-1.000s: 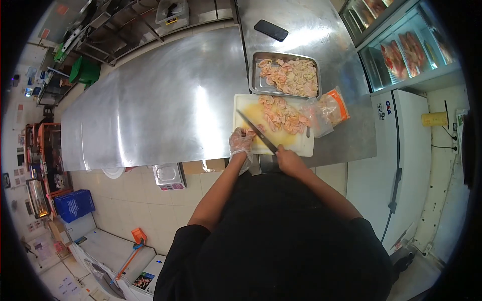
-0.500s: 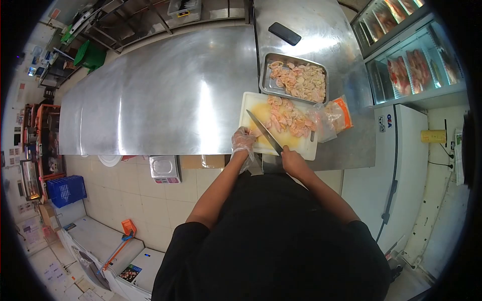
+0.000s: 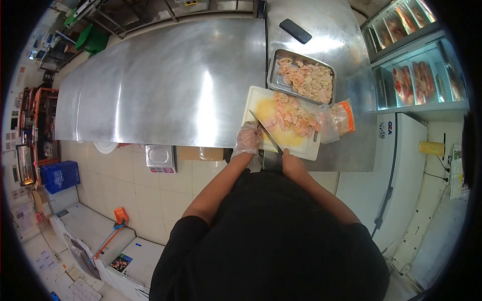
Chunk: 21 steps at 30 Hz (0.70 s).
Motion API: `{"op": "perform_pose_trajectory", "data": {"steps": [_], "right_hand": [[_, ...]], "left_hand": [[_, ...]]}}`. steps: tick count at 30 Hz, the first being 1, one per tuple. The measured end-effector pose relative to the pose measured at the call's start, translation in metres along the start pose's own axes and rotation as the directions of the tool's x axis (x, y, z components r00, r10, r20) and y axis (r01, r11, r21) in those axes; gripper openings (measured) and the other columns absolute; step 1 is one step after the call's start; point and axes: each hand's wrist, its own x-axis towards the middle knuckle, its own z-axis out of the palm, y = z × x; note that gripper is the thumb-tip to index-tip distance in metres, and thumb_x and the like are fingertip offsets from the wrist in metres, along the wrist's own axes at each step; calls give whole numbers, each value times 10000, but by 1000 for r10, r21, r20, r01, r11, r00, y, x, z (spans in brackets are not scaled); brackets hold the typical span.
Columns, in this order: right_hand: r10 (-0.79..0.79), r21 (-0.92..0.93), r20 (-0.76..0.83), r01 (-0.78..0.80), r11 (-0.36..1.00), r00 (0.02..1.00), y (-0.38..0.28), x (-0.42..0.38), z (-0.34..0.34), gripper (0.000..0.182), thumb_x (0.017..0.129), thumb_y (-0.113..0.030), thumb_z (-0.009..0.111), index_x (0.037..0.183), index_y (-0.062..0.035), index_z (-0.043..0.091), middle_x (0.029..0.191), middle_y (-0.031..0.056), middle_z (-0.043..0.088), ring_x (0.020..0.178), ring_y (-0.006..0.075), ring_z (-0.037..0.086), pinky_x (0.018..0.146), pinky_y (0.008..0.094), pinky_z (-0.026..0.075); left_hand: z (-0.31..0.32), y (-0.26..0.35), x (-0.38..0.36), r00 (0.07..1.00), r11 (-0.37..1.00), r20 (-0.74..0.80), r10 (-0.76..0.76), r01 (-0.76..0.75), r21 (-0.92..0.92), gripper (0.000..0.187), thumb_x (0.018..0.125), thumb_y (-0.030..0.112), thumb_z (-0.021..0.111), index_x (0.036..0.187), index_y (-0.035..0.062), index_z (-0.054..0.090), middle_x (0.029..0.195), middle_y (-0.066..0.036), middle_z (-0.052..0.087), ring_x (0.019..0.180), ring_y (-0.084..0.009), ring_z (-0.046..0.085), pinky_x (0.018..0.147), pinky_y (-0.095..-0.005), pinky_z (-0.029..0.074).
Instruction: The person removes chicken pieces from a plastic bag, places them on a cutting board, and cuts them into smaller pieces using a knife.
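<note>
Head view, looking down at a steel worktop. Clock centred on the cutting board (image 3: 254, 95), 12 pointing away from the person's body.

Left hand (image 3: 248, 138): in a clear loose glove, at 8 o'clock, over the board's near left edge. Fingers bent inward, just beside the blade. Glove and angle hide the fingertips; cannot tell whether they pinch a piece.

Right hand (image 3: 292, 163): ungloved, at 6 o'clock, wrapped tight round the handle of the knife (image 3: 267, 132). Blade slants across the left part of the board, tip toward 11. Cannot tell whether the edge touches meat.

Meat pieces (image 3: 296, 118): pale pink, cut small, heaped on the board from about 12 round to 3, to the right of the blade. Yellowish wet stain on the board surface, clearest toward 10.

Metal tray (image 3: 274, 75) just beside the board at 1 o'clock, holding more of the same cut meat, most of it toward the tray's right side. Plastic bag (image 3: 346, 118), clear with an orange end, at 3 o'clock, overlapping the board's right edge. Black phone (image 3: 295, 31) lies beyond the tray, at 12.

Farther off: lit display fridge (image 3: 416, 75) with packed goods at 2; tall white freezer (image 3: 376, 175) at 4; scale (image 3: 160, 158) below the table's near edge, between 8 and 9; green bin (image 3: 93, 40) at 10.
</note>
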Motion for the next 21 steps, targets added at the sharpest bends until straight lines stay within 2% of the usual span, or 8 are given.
{"op": "perform_pose_trajectory", "data": {"steps": [2, 4, 8, 12, 14, 16, 19, 21], "right_hand": [[27, 1, 16, -27, 1000, 1000, 1, 5, 8, 165, 957, -133, 409, 1012, 17, 451, 800, 289, 641, 814, 469, 639, 729, 544, 501], [-170, -20, -193, 169, 985, 966, 1, 20, 16, 189, 931, -96, 412, 1043, 50, 456, 738, 276, 634, 714, 456, 640, 644, 547, 498], [-128, 14, -229, 134, 991, 965, -44, 84, 7, 210, 896, -78, 432, 1053, 58, 460, 755, 290, 632, 743, 465, 638, 669, 536, 506], [-175, 29, -250, 188, 982, 952, -65, 107, -6, 210, 891, -74, 439, 1053, 58, 461, 751, 299, 625, 739, 474, 631, 676, 545, 501], [-279, -7, -327, 292, 956, 903, -49, 107, -5, 191, 904, -85, 445, 1041, 47, 456, 760, 308, 622, 740, 480, 627, 676, 552, 498], [-157, -30, -176, 154, 988, 972, -35, 78, -15, 181, 900, -79, 424, 1035, 38, 451, 815, 285, 644, 790, 448, 649, 723, 544, 502], [-58, -34, -82, 55, 998, 995, -10, 34, -17, 204, 907, -85, 411, 1069, 32, 455, 835, 295, 638, 795, 453, 642, 725, 547, 498], [58, -72, -16, -59, 996, 998, 3, 22, -7, 214, 907, -86, 407, 1086, 20, 454, 836, 302, 633, 804, 470, 633, 731, 555, 491]], "left_hand": [[11, -8, 0, 999, 1000, 42, 9, -9, 5, 128, 824, 163, 617, 911, 70, 622, 851, -167, 638, 797, -372, 628, 689, -466, 509], [21, -11, -1, 996, 1000, 84, 10, -10, 2, 128, 838, 175, 621, 918, 75, 630, 884, -168, 643, 827, -366, 630, 693, -451, 511], [21, -19, -6, 996, 997, 74, 51, -48, -53, 89, 817, 142, 630, 872, 73, 621, 852, -163, 629, 817, -367, 622, 667, -468, 495], [14, -20, -5, 989, 990, 149, 6, 15, -140, 90, 815, 130, 636, 865, 56, 625, 847, -163, 624, 810, -362, 620, 684, -466, 489], [6, -19, -4, 992, 986, 129, -6, 28, -163, 108, 824, 142, 630, 886, 54, 631, 857, -167, 624, 816, -364, 618, 698, -465, 488], [1, -19, -3, 992, 981, 126, -29, 53, -188, 127, 832, 153, 623, 908, 51, 637, 867, -171, 624, 822, -365, 617, 713, -464, 488], [-1, -10, 5, 986, 953, 99, -135, 156, -258, 145, 837, 171, 621, 926, 60, 652, 880, -178, 629, 833, -375, 615, 743, -459, 492], [2, -1, 16, 995, 988, 75, -70, 79, -136, 138, 831, 169, 624, 909, 60, 655, 887, -181, 630, 842, -379, 613, 756, -455, 498]]}}
